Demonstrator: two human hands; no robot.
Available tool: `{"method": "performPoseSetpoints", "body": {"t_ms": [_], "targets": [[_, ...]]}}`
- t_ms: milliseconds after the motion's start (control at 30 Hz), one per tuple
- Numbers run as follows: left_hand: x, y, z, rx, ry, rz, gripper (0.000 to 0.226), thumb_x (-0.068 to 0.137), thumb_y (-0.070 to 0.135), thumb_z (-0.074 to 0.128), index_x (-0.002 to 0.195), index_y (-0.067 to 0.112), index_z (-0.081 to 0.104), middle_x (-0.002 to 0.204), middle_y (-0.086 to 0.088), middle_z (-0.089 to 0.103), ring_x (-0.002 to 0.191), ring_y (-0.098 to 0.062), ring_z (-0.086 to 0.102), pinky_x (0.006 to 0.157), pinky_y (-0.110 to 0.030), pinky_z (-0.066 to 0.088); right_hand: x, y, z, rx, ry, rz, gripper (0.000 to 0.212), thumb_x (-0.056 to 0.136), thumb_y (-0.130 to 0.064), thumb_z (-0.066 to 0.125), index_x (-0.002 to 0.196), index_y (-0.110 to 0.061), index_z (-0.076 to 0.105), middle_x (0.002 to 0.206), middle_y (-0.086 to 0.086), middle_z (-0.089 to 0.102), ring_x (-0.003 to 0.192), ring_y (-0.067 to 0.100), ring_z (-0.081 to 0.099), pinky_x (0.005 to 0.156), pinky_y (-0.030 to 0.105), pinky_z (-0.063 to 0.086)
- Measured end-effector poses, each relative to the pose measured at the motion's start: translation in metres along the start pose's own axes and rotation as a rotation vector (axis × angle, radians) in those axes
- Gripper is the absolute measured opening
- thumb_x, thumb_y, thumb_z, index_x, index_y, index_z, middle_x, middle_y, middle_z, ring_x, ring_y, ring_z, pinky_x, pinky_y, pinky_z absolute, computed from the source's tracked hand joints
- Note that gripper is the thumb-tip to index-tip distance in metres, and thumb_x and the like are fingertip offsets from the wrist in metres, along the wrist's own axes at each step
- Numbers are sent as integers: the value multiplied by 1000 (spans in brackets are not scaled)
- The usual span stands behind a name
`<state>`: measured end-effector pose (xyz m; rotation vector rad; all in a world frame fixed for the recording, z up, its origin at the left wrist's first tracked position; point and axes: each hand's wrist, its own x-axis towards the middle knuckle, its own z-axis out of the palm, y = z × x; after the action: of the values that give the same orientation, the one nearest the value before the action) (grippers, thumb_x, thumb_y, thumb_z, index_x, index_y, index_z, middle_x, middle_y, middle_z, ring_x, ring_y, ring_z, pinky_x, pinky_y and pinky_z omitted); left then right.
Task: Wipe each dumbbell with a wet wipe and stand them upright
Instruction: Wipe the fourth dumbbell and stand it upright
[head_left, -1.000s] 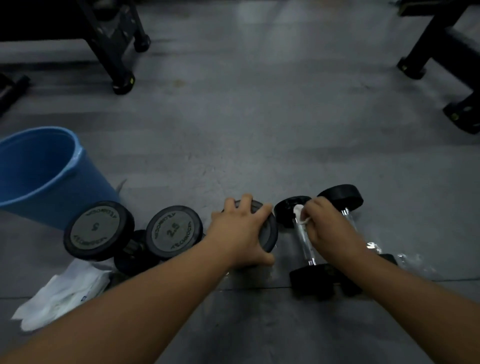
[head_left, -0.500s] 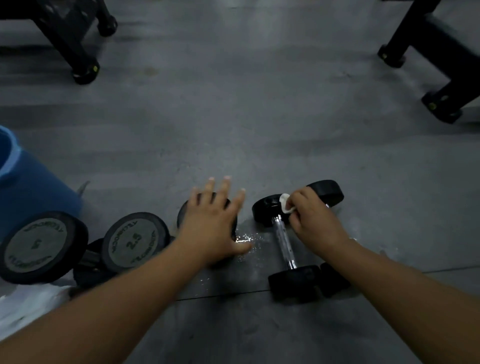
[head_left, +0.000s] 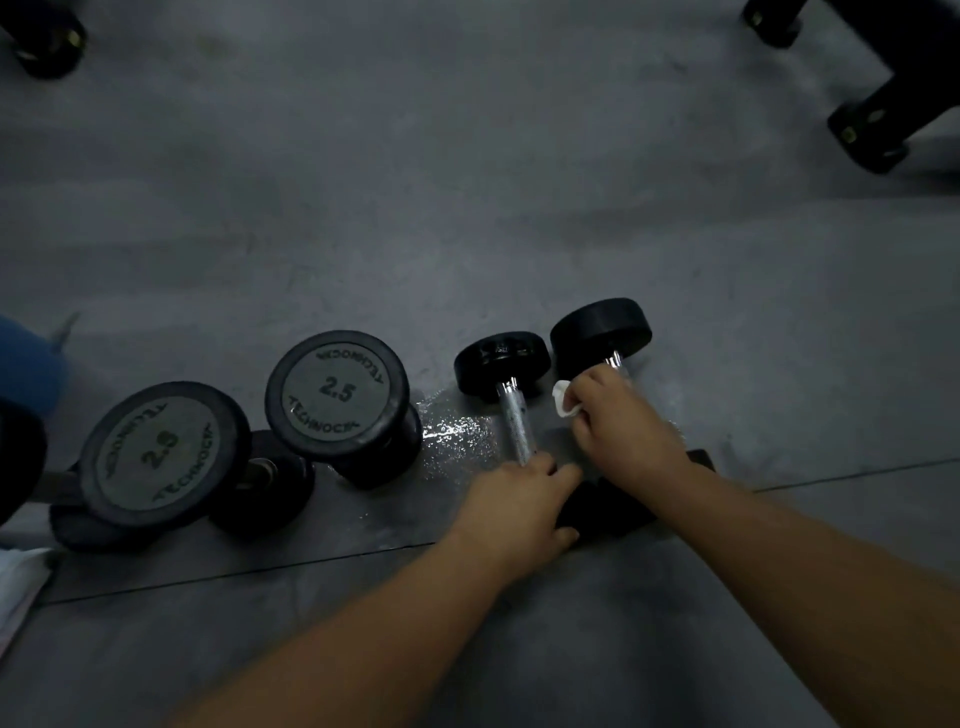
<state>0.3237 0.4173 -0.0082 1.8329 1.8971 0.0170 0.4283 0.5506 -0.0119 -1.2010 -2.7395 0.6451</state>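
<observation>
Floor (head_left: 467, 208) beyond lies open; upright dumbbells (head_left: 335, 395) block left.

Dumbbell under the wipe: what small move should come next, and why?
Probably the right hand should draw the wipe down the handle of the right dumbbell: the wipe sits at its far end, the dumbbell lies flat, and the left hand grips the neighbouring dumbbell.

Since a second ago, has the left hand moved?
Yes: the left hand left the nearest upright dumbbell and went right, onto the left lying dumbbell's near end.
</observation>
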Motion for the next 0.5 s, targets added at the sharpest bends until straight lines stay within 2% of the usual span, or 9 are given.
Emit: {"method": "performPoseSetpoints", "body": {"t_ms": [100, 200, 333, 400, 500], "targets": [[-1, 5, 1, 14, 20, 15, 45, 84, 31, 66, 121, 21, 42, 122, -5, 46, 111, -30, 50, 78, -43, 50, -4, -2, 3, 3, -29, -6, 10, 85, -9, 54, 93, -15, 57, 107, -1, 47, 81, 18, 52, 68, 30, 45], [-5, 7, 1, 37, 65, 35, 32, 88, 15, 57, 118, 17, 46, 121, -5, 48, 112, -29, 49, 72, -41, 49, -10, -7, 1, -7, -30, -17, 10, 86, -9, 54, 93, -15, 57, 108, -1, 48, 79, 17, 52, 66, 29, 44], [-29, -16, -2, 120, 61, 107, 31, 87, 12, 52, 117, 19, 48, 123, 0, 48, 111, -27, 48, 66, -34, 38, -25, -18, -6, -35, -31, -52, 10, 86, -8, 55, 93, -14, 58, 107, 0, 48, 78, 16, 51, 65, 25, 38], [-49, -36, -4, 196, 6, 164, 35, 86, 10, 52, 119, 22, 47, 125, 3, 47, 110, -25, 47, 64, -32, 34, -38, -27, -7, -65, -47, -97, 9, 85, -9, 56, 92, -14, 58, 105, 1, 49, 82, 21, 54, 66, 29, 42], [-90, -66, -7, 286, -32, 319, 32, 82, 9, 48, 111, 23, 53, 117, 2, 52, 100, -28, 49, 66, -36, 40, -66, -51, -7, -100, -136, -218, 8, 84, -13, 56, 91, -14, 58, 107, 4, 50, 83, 29, 57, 69, 41, 50]]}}
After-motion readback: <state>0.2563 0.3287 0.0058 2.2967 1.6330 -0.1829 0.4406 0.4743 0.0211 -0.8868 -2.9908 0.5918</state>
